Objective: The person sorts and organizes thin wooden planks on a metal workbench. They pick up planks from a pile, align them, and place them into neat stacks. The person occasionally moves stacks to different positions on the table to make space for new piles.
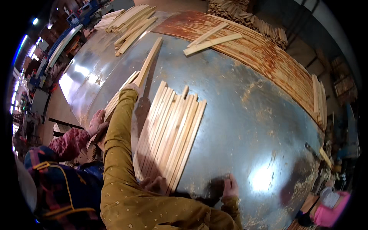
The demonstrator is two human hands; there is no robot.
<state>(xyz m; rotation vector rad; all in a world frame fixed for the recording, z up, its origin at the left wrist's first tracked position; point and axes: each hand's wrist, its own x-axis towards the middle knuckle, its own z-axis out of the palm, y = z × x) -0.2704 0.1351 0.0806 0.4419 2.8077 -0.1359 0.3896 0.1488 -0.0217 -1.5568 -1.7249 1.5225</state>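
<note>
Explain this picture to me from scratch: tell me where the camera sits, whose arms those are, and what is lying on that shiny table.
There is no machine here: a person works with bare hands. The single picture comes from a wide fisheye camera worn on that person's head, looking down, which is why straight edges bend near the rim.

The mustard-yellow sleeves belong to the wearer. The left hand reaches far out to a long wooden strip; its grip is hidden by the cuff. The right hand rests open on the metal tabletop.

Between the arms lies a row of wooden slats, packed side by side. More slats and a reddish plywood sheet sit farther back. The hand in a patterned red sleeve at the left belongs to a co-worker.
</note>
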